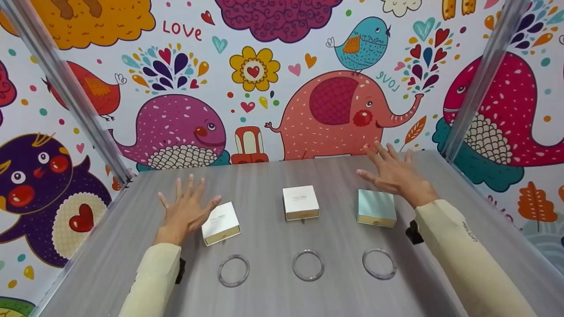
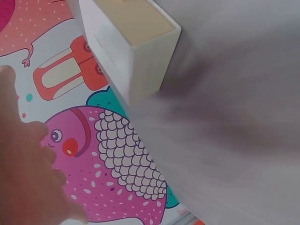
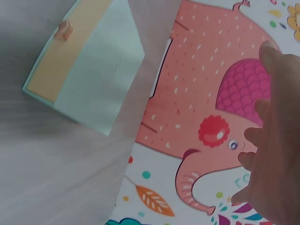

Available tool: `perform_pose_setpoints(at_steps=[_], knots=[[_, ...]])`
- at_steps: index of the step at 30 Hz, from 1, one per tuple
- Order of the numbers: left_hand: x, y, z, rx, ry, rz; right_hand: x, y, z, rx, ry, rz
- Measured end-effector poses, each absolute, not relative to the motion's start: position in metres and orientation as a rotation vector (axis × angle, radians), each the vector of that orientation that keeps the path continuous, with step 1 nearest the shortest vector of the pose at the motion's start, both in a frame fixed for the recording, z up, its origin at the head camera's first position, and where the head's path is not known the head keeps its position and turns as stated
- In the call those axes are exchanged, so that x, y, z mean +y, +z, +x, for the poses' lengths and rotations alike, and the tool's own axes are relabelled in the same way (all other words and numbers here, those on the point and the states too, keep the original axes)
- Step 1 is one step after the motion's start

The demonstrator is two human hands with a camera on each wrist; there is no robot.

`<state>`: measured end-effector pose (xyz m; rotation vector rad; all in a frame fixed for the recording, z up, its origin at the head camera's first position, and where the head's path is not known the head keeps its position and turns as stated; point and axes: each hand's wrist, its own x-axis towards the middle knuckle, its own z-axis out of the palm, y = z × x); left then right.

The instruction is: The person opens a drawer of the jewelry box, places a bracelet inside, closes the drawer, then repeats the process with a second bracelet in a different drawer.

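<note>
Fingers spread, my left hand (image 1: 186, 212) is beside the left white box (image 1: 221, 223), its thumb overlapping the box's edge in the head view. My right hand (image 1: 393, 172), also with spread fingers, hovers behind and above a mint green box (image 1: 376, 208). Between the hands sits a second white box (image 1: 301, 202). All three boxes are small and square, with gold-toned front sides; a small tab (image 3: 64, 30) shows on the green one. In front of them lie three clear bangle-like rings: left ring (image 1: 234, 270), middle ring (image 1: 308, 265) and right ring (image 1: 379, 263). Neither hand holds anything.
The grey wood-grain table (image 1: 264, 237) reaches back to a wall (image 1: 264, 26) printed with cartoon animals. Metal posts stand at the left post (image 1: 72, 92) and right post (image 1: 482, 79) corners. Black straps circle both wrists.
</note>
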<state>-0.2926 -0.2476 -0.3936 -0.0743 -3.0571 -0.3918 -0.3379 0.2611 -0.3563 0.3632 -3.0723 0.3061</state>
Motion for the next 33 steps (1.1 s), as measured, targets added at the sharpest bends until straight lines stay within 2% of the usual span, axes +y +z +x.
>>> perform_pose_setpoints(at_steps=[20, 33], knots=[[-0.257, -0.408, -0.268, -3.032, -0.454, -0.124, 0.220, -0.382, -0.315, -2.898, 0.242, 0.553], [-0.275, -0.423, -0.251, -3.055, -0.749, -0.037, 0.177, -0.398, -0.294, -2.786, 0.328, 0.635]])
